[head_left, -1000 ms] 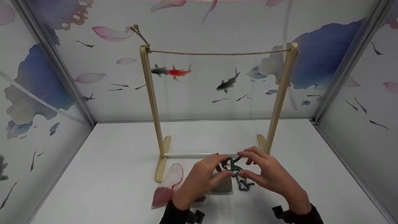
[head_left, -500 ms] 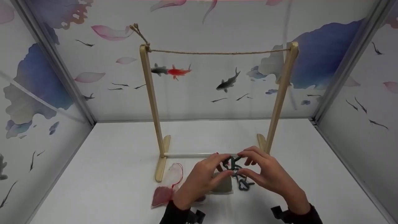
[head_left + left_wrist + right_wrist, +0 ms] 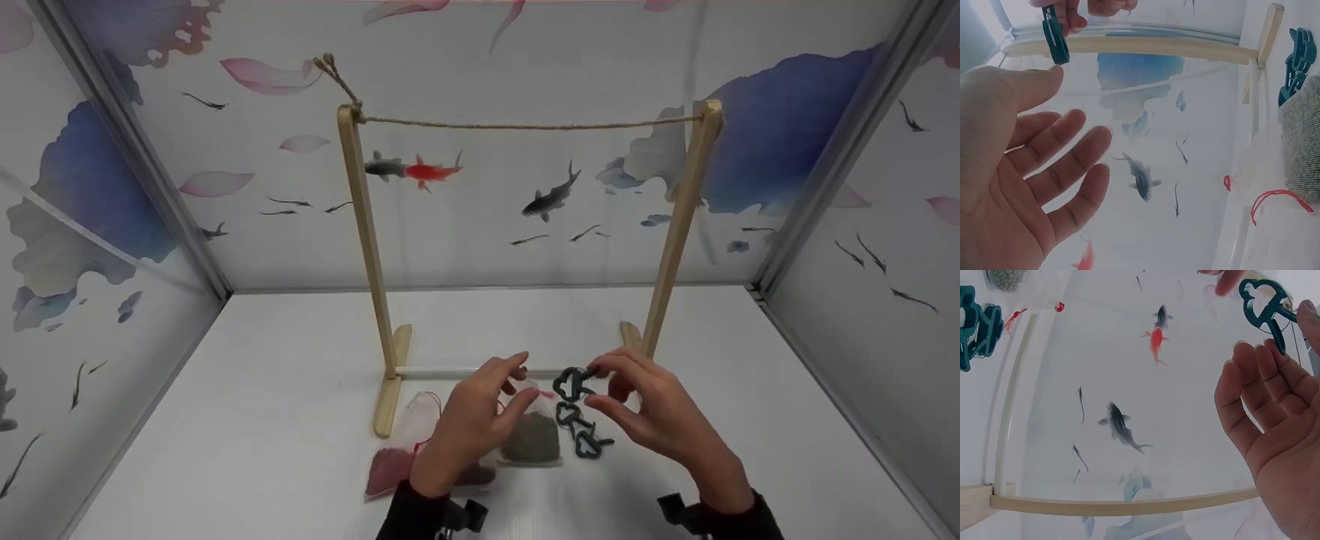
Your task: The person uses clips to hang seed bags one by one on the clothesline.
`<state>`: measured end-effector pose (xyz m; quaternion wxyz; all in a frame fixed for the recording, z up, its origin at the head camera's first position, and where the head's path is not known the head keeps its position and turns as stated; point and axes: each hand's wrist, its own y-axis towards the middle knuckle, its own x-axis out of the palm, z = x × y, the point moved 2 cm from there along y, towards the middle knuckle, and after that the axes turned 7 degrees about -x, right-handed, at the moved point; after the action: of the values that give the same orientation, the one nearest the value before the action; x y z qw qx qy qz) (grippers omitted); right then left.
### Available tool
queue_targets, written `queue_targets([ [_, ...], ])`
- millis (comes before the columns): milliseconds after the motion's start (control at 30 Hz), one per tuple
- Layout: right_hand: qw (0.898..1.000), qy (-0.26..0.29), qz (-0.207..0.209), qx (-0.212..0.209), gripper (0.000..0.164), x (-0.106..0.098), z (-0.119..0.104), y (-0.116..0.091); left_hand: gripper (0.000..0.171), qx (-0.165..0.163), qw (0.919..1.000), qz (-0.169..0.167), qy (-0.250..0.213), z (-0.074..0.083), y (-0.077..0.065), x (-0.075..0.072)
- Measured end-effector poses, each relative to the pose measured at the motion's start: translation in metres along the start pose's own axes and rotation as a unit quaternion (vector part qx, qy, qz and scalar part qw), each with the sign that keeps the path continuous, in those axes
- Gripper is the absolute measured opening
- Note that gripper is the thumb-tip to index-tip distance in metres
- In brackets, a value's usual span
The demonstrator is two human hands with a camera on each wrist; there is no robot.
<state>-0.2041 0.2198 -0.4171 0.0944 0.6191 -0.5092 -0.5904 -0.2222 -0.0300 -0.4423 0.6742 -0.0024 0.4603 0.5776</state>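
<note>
Held clip: a teal clip (image 3: 1274,322), raised above the bench (image 3: 750,390), on the far right side of the green pouch (image 3: 530,441).
Clip direction: looped head towards the left, two handles towards the right; its long axis runs roughly crosswise beyond the green pouch.
Right grip (image 3: 654,401): to the right of the green pouch, thumb and fingers nearly together, pinching the clip's handles; the handle tips are partly covered, so the exact contact is hard to judge.
Left grip (image 3: 469,420): at the green pouch's left, thumb and fingers well parted, holding nothing; the thumb tip is near the clip's head but apart from it.
Loose clips: a farther clip (image 3: 570,412) and a nearer clip (image 3: 589,446), just right of the green pouch, handles towards the right.
Red pouch (image 3: 388,472): left of the green pouch.
Wooden rack (image 3: 680,225): standing beyond the green pouch, a rope (image 3: 480,126) across its top.
</note>
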Motion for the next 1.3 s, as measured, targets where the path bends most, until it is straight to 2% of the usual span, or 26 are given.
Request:
queue_targets([
  [100,1.0,-0.003,-0.001,0.01,0.042,-0.002,0.001,0.0,0.042,-0.031,0.999,0.013,0.031,-0.009,-0.001,0.005],
  [267,1.0,-0.006,0.014,0.01,0.042,-0.004,0.001,0.0,0.033,-0.081,0.9939,0.014,0.074,-0.016,-0.004,0.015],
  [367,1.0,-0.013,0.022,0.015,0.042,-0.004,0.001,0.0,0.031,-0.107,0.9912,0.0,0.077,-0.017,-0.005,0.02],
  [533,0.999,-0.027,0.027,0.023,0.04,-0.005,0.003,-0.001,0.038,-0.144,0.9858,-0.039,0.077,-0.023,-0.007,0.028],
  [733,0.999,-0.035,0.032,0.015,0.039,-0.005,0.004,-0.002,0.042,-0.16,0.9815,-0.075,0.074,-0.033,-0.01,0.036],
  [967,0.999,-0.035,0.032,0.01,0.033,-0.003,0.007,-0.001,0.038,-0.17,0.979,-0.086,0.072,-0.04,-0.013,0.043],
  [1167,0.998,-0.046,0.023,0.02,0.028,-0.002,0.009,-0.002,0.033,-0.195,0.9709,-0.111,0.082,-0.046,-0.014,0.047],
  [1300,0.998,-0.051,0.017,0.024,0.028,-0.001,0.01,-0.003,0.028,-0.199,0.9695,-0.113,0.088,-0.049,-0.015,0.051],
])
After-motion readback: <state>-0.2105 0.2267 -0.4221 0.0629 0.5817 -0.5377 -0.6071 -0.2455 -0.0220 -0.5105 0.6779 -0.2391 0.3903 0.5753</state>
